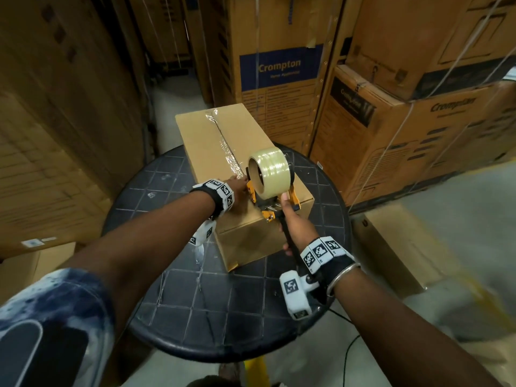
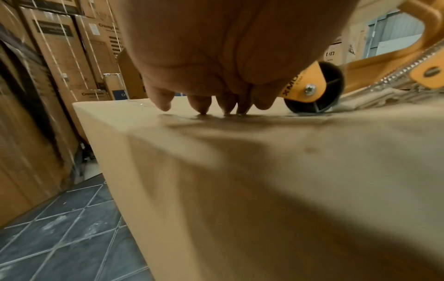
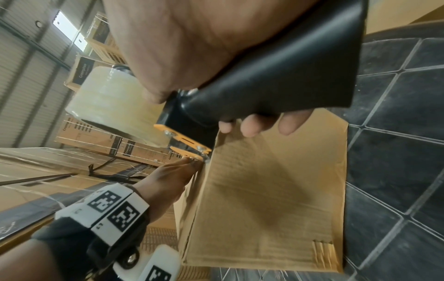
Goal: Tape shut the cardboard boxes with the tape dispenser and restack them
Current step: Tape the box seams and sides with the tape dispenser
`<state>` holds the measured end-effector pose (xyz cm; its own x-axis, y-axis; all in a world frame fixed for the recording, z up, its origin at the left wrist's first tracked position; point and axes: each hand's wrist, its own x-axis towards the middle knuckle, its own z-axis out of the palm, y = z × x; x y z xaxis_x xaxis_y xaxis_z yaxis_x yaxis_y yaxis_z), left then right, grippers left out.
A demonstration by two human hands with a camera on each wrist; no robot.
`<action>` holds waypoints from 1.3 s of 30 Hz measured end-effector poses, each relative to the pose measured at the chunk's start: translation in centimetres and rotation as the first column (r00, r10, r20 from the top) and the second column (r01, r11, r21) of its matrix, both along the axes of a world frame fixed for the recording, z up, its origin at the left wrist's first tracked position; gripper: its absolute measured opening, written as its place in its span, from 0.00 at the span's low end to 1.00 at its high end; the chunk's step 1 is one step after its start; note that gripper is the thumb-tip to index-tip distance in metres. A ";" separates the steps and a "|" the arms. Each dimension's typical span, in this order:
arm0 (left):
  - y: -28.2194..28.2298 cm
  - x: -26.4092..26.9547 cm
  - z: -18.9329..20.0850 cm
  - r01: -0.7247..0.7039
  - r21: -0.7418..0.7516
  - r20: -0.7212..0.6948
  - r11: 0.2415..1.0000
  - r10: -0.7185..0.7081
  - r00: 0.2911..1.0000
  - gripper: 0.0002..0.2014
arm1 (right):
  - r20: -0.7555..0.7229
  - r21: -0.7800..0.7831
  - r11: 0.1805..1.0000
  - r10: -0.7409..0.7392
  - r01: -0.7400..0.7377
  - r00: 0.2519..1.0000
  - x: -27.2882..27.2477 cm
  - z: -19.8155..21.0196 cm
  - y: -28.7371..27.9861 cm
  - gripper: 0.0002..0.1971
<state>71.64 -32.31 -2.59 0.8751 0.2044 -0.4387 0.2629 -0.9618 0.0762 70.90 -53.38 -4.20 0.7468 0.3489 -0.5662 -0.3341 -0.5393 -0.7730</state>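
A plain cardboard box (image 1: 223, 141) lies on a round dark tiled table (image 1: 173, 303), with clear tape (image 1: 226, 146) running along its top seam. My right hand (image 1: 293, 227) grips the black handle (image 3: 276, 76) of the yellow tape dispenser (image 1: 272, 185), whose clear roll (image 1: 268, 169) sits over the box's near end. The dispenser's roller (image 2: 317, 91) touches the box top (image 2: 264, 142). My left hand (image 1: 237, 182) presses straight fingertips (image 2: 204, 108) on the box top right beside the dispenser. The near face of the box (image 3: 264, 190) shows in the right wrist view.
Tall stacks of printed cardboard cartons (image 1: 279, 68) stand behind and to the right (image 1: 418, 113), and more line the left (image 1: 55, 107). A low carton (image 1: 391, 247) sits on the floor right of the table. A black cable (image 1: 349, 344) trails on the floor.
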 end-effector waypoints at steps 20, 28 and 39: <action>4.4 4.1 -2.0 0.009 0.091 0.018 0.996 -0.011 1.000 0.24 | 0.068 -0.002 1.000 -0.024 0.024 0.997 3.0 -0.4 3.6 0.58; 4.7 3.5 -3.1 0.092 0.137 -0.019 0.986 -0.091 0.996 0.29 | 0.103 -0.034 0.999 0.014 -0.011 0.995 2.5 0.2 2.6 0.47; 4.6 4.3 -3.1 0.058 0.204 -0.124 0.977 -0.032 0.992 0.30 | 0.148 -0.085 0.996 -0.010 0.023 0.989 0.8 0.8 0.5 0.46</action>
<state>75.93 -27.73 -5.70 0.8292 0.2634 -0.4931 0.2142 -0.9644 -0.1551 71.71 -52.87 -3.44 0.8297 0.2902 -0.4768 -0.2295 -0.6013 -0.7653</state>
